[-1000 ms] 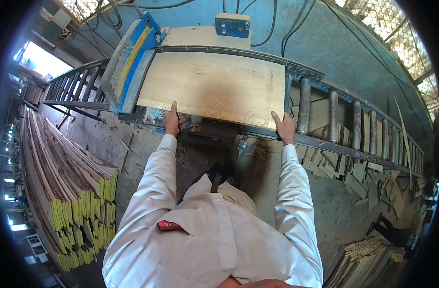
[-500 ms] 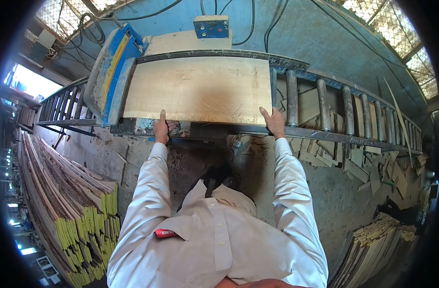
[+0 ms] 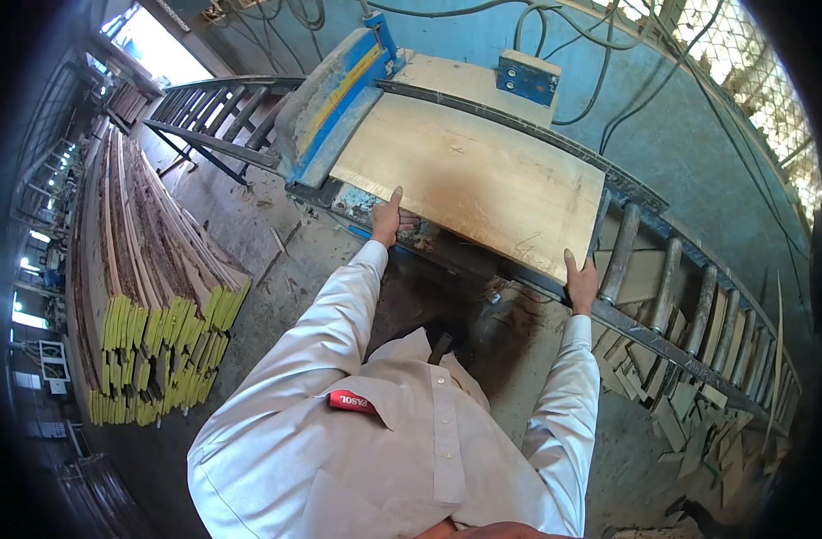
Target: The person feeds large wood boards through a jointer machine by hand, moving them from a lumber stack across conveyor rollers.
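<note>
Board (image 3: 509, 180), left hand (image 3: 389, 221) and right hand (image 3: 582, 286) against near edge (apparently both).

A blue-painted wall (image 3: 689, 171) closes off the workshop, with black cables (image 3: 541, 11) looped and draped across it and, above its right-hand part, a metal-mesh window (image 3: 747, 67) glaring with daylight. Past the wall's left end, a tall doorway (image 3: 164, 49) stands blown out white, and farther left of the wall a dim hall stretches away, dotted with small bright lights (image 3: 41, 236). Out from the wall's foot spreads a grey, dusty concrete floor (image 3: 222, 225), bearing a stack of yellow-ended planks (image 3: 155, 287) well apart from the wall and scattered wood offcuts (image 3: 671, 427) nearer its right side.
</note>
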{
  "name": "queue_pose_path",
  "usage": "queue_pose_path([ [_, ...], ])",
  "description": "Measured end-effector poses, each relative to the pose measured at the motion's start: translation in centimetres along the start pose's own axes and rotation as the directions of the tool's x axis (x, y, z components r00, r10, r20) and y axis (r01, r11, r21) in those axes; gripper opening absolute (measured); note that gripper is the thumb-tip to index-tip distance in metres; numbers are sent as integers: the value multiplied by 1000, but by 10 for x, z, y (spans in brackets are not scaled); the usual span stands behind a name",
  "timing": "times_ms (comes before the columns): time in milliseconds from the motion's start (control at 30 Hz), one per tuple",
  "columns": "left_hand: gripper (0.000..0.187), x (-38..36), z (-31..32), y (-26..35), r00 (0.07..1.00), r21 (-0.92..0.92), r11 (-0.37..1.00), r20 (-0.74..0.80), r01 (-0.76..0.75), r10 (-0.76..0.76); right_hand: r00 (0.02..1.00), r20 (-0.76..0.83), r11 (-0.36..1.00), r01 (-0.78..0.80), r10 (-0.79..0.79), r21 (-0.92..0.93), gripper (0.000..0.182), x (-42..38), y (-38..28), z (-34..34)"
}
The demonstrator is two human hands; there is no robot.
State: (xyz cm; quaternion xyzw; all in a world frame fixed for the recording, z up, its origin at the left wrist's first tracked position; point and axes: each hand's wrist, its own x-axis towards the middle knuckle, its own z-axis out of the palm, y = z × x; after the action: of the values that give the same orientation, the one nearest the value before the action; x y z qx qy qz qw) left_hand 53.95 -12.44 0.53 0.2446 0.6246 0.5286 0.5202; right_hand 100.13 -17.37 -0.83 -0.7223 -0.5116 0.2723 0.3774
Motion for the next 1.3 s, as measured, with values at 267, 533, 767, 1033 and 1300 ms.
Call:
queue_pose_path([
  [267, 63, 7, -4, -5, 999, 13, 1000, -37, 17, -16, 1000, 8, 1000, 4, -4, 15, 57, 3, 6, 2],
  [533, 56, 18, -6, -20, 994, 61, 998, -105, -26, 32, 998, -11, 976, 52, -55, -212, 66, 4, 9, 0],
  [767, 69, 10, -7, -11, 996, 22, 999, -85, -28, 30, 989, 41, 990, 141, -142, 15, 53, -2, -1, 1],
  [1033, 71, 2, -8, -7, 997, -23, 998, -57, -53, 52, 994, 38, 992, 103, -106, 68, 53, 3, 10, 5],
  [1300, 69, -10, -10, 5, 997, -4, 997, -29, -78, 78, 989, 42, 977, 134, -143, 164, 52, 0, 9, 8],
])
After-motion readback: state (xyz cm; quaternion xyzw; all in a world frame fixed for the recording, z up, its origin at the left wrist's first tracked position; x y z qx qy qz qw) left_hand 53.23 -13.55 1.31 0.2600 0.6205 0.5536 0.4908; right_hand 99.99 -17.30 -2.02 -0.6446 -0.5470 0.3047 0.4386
